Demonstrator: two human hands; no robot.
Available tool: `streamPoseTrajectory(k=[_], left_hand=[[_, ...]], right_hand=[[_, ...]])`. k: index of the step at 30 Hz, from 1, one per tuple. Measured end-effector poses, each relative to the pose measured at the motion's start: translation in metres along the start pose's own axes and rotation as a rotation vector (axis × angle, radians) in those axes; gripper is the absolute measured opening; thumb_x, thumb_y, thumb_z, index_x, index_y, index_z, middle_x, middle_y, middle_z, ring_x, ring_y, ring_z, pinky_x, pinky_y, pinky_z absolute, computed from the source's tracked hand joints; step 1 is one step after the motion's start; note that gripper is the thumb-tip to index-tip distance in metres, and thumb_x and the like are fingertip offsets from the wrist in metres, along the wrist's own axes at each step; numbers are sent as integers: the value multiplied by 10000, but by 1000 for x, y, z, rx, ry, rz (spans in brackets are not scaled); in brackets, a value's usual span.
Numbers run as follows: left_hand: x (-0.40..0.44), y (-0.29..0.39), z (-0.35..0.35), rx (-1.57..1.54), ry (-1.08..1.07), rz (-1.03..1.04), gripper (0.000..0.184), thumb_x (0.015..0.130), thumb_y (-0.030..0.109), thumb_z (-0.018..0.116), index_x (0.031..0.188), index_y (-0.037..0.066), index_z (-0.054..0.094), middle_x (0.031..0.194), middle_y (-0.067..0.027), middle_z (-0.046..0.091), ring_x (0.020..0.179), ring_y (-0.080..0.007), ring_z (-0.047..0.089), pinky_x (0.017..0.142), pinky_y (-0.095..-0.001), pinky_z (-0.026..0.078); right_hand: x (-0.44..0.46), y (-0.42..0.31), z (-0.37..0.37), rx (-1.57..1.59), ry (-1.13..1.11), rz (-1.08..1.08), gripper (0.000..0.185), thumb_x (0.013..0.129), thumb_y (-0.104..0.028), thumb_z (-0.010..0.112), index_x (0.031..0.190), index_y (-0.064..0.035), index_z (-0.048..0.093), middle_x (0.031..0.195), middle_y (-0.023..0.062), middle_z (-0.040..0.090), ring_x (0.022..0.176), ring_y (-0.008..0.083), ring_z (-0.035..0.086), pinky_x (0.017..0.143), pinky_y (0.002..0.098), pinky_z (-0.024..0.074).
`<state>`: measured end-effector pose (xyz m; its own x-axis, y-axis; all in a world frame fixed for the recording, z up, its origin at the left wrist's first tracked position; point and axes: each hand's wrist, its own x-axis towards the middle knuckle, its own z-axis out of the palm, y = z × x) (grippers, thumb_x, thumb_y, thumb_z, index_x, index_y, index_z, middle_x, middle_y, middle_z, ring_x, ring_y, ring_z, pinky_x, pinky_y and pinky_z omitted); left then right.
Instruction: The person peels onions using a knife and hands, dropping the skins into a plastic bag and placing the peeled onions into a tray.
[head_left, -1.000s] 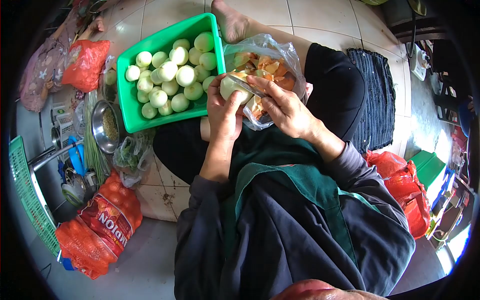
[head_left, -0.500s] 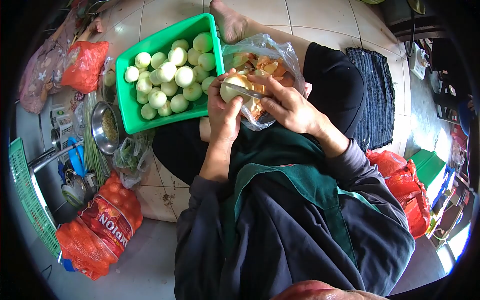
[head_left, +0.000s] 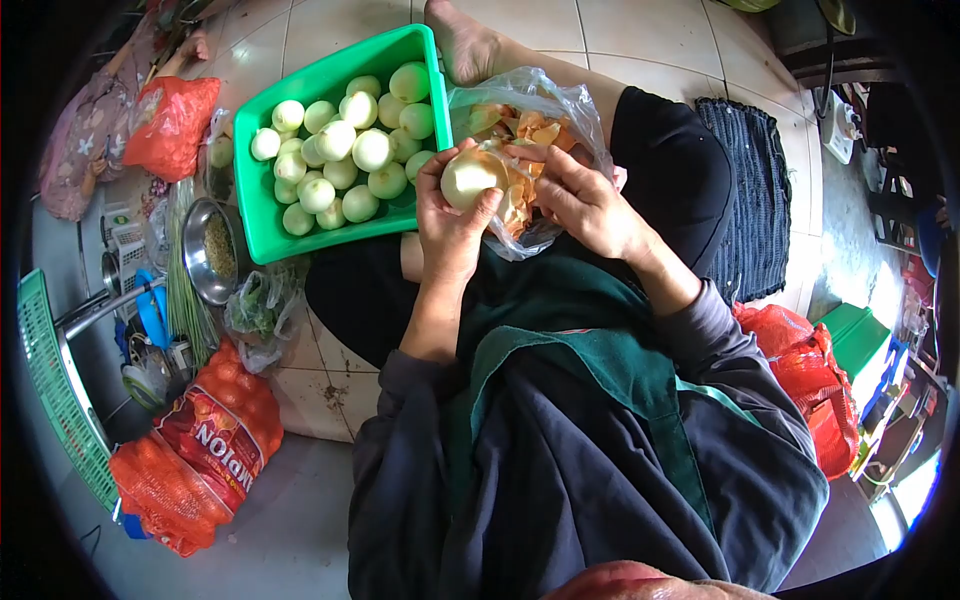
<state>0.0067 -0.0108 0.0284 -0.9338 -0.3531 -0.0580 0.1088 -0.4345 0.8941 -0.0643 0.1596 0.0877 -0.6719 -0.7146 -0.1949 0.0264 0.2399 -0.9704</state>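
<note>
A pale peeled onion (head_left: 472,179) is held in my left hand (head_left: 450,225), its fingers and thumb around the sides. To its right, my right hand (head_left: 583,205) has its fingers closed; in this frame the knife is mostly hidden, with its blade hard to make out between the fingers. Beneath and beyond both hands lies a clear plastic bag (head_left: 580,105) with brown and orange onion skins (head_left: 535,130) in it. Left of the bag, a green tub (head_left: 252,190) holds several peeled onions (head_left: 372,150).
A metal bowl (head_left: 200,278) and a bag of greens (head_left: 262,312) are at the left. A red net sack of onions (head_left: 205,445) lies lower left. Another person (head_left: 100,140) sits upper left beside a red bag (head_left: 172,130). A dark woven mat (head_left: 748,200) lies right of my knee.
The knife blade, which lay across the onion, has come away from it to the right. My right hand has moved slightly off the onion, whose top face now shows whole.
</note>
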Motion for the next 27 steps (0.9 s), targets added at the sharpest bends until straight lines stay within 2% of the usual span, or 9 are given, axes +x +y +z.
streamPoseTrajectory(k=[1, 5, 6, 12, 18, 20, 23, 25, 27], left_hand=[[0, 0, 0, 13, -4, 25, 611, 746, 52, 772, 1233, 44, 402, 1333, -126, 443, 1169, -193, 484, 1006, -337, 426], [0, 0, 5, 20, -16, 63, 625, 738, 71, 785, 1230, 37, 401, 1331, -119, 433, 1158, -192, 488, 1002, -340, 430], [-1, 1, 5, 13, -15, 56, 628, 736, 74, 788, 1230, 36, 401, 1322, -114, 435, 1152, -191, 491, 998, -339, 434], [-2, 0, 2, 32, 9, 34, 619, 735, 72, 790, 1223, 35, 409, 1215, -80, 477, 1097, -171, 504, 951, -318, 463], [-4, 0, 0, 47, -17, 30, 602, 740, 67, 785, 1219, 41, 422, 1191, -75, 489, 1056, -149, 522, 931, -297, 466], [-5, 3, 1, 17, -22, -17, 606, 743, 61, 780, 1234, 40, 425, 1183, -72, 500, 1060, -148, 524, 927, -295, 469], [-5, 8, 0, -37, -47, -61, 624, 748, 52, 772, 1265, 39, 424, 1181, -72, 514, 1071, -149, 528, 922, -296, 474], [-4, 8, -1, -48, -47, -67, 632, 754, 45, 764, 1284, 36, 420, 1189, -74, 517, 1080, -149, 529, 920, -295, 475], [-3, 4, -3, -29, -26, -60, 631, 764, 36, 752, 1300, 32, 417, 1203, -78, 516, 1088, -148, 529, 919, -291, 476]], right_hand=[[-2, -5, -2, -20, -37, 7, 404, 946, -126, 451, 1343, -64, 409, 981, 145, 656, 953, 252, 638, 848, 354, 473], [-1, 6, 7, -186, -13, -174, 461, 921, -113, 471, 1369, -76, 368, 926, 204, 653, 833, 322, 659, 780, 389, 498], [1, 8, 9, -159, -1, -204, 469, 905, -97, 488, 1361, -73, 383, 914, 222, 650, 805, 346, 657, 752, 405, 509], [3, 13, 18, -193, 142, -372, 394, 897, -66, 500, 1290, -58, 487, 944, 199, 655, 831, 330, 664, 766, 375, 518], [7, 25, 17, 69, 138, -161, 344, 945, -100, 486, 1285, -61, 516, 1037, 129, 658, 937, 194, 641, 832, 308, 495], [6, 21, 12, 70, 128, -62, 361, 970, -102, 449, 1328, -101, 492, 861, 30, 596, 753, 96, 555, 695, 237, 468], [5, 14, 5, 84, 141, 98, 352, 965, -122, 462, 1312, -74, 497, 987, 117, 650, 904, 122, 595, 827, 273, 478], [4, 7, -1, 112, 107, 227, 359, 964, -126, 463, 1318, -72, 491, 965, 122, 647, 894, 118, 590, 816, 268, 475], [1, 7, -3, 25, 65, 45, 425, 950, -135, 474, 1368, -76, 424, 925, 129, 646, 867, 156, 609, 794, 299, 477]])
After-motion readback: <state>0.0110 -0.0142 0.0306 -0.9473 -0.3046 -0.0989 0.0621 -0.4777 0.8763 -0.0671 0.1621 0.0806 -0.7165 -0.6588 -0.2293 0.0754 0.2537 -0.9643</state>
